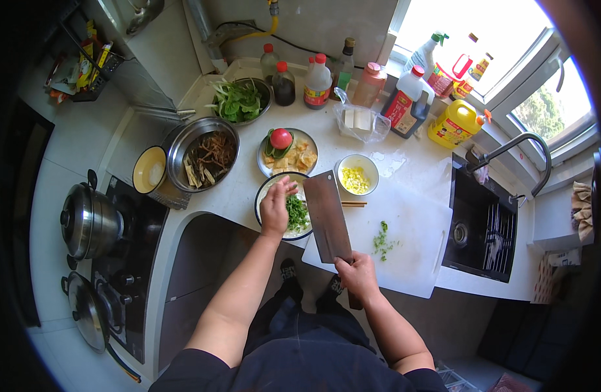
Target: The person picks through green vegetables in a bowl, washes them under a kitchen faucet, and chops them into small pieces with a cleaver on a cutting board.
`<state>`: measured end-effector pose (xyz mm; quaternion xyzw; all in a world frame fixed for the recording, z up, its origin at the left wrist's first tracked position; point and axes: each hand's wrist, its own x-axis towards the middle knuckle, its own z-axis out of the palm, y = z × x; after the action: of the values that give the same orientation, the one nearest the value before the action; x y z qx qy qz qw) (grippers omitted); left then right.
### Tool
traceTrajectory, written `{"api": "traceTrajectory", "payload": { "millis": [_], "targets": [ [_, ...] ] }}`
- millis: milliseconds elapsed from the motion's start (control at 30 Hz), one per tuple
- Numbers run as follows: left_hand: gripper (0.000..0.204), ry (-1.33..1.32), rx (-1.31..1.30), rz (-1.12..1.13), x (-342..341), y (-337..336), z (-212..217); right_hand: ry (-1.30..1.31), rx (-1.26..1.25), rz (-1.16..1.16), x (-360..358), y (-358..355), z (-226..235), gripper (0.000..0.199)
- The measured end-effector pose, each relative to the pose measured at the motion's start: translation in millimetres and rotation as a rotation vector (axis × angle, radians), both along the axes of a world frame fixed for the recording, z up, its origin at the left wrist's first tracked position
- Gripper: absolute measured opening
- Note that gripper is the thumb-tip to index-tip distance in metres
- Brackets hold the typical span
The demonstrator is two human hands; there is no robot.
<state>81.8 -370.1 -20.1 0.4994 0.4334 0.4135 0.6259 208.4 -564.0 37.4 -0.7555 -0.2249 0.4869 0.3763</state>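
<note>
My right hand (358,277) grips the handle of a broad cleaver (328,219), its blade tilted up beside a dark-rimmed white bowl (258,204). Chopped green leaves (296,212) lie in that bowl. My left hand (275,206) is over the bowl's left side, fingers stretched out and slightly bent, with nothing visible in them. More chopped green bits (382,243) are scattered on the white cutting board (411,261). The ends of wooden chopsticks (354,204) show past the blade. A small bowl (373,162) holds yellow chopped pieces (355,181).
Behind stand a plate (313,140) with a tomato (281,138), a metal bowl (177,134) of brown strips, leafy greens (238,101) and several bottles (318,81). The black sink (460,212) is right; the stove (134,261) with a pot (88,222) is left.
</note>
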Motion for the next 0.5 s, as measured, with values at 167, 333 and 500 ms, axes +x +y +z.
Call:
{"api": "traceTrajectory", "payload": {
  "millis": [167,333,500],
  "targets": [
    [0.054,-0.296,-0.402,0.088,-4.0,3.1,10.8,-0.034,-0.005,0.021,-1.3,1.5,4.6,0.022],
    [0.049,-0.163,-0.301,0.112,-8.5,3.9,-9.1,-0.054,0.007,0.060,-3.3,-0.4,-1.2,0.023],
    [0.049,-0.432,-0.468,0.179,-13.0,7.6,-16.4,-0.059,0.043,0.120,-7.1,-2.1,4.7,0.022]
  ]
}}
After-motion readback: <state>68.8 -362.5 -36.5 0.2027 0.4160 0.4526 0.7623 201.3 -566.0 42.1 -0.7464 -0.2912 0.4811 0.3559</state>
